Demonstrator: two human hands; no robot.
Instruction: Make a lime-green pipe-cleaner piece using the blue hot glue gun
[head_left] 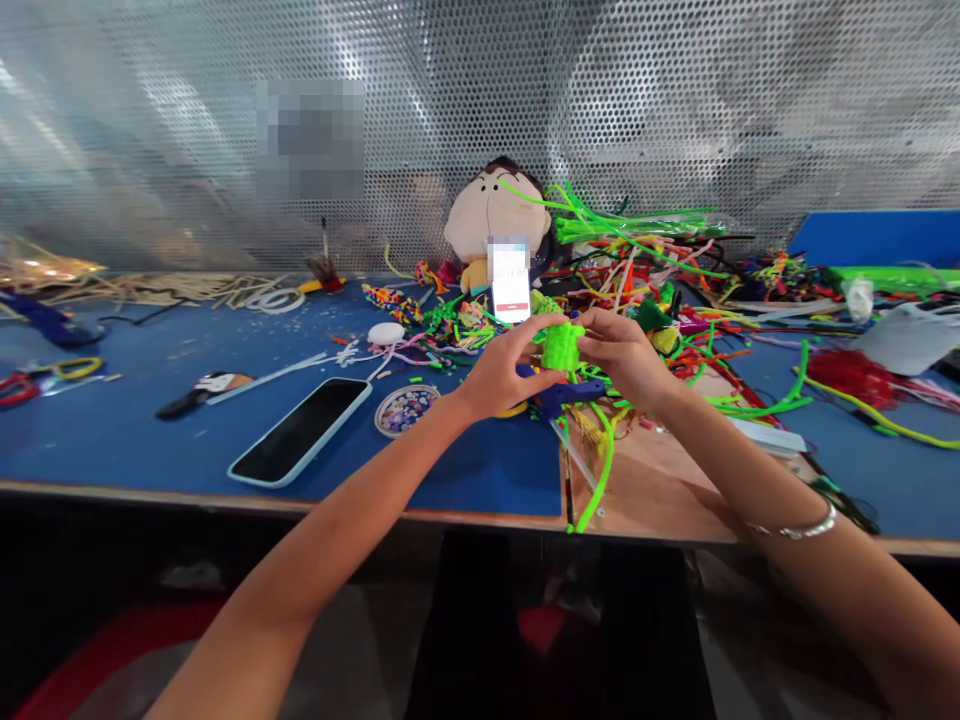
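Observation:
Between my two hands, above the table, is a bright green coiled piece of fuzzy pipe cleaner, shaped like a short cylinder. My left hand grips its left side, with fingers over the top and thumb below. On its right side, the fingers of my right hand pinch its edge; a bracelet circles that wrist. Below the coil lies a dark blue tool, perhaps a glue gun, partly covered by my hands. A loose green pipe cleaner curves down to the table's front edge.
A dark-screened phone and a round dish of beads lie on the left. Behind my hands, a lit phone leans before a plush doll. Tangled pipe cleaners spread to the right. Scissors rest far left.

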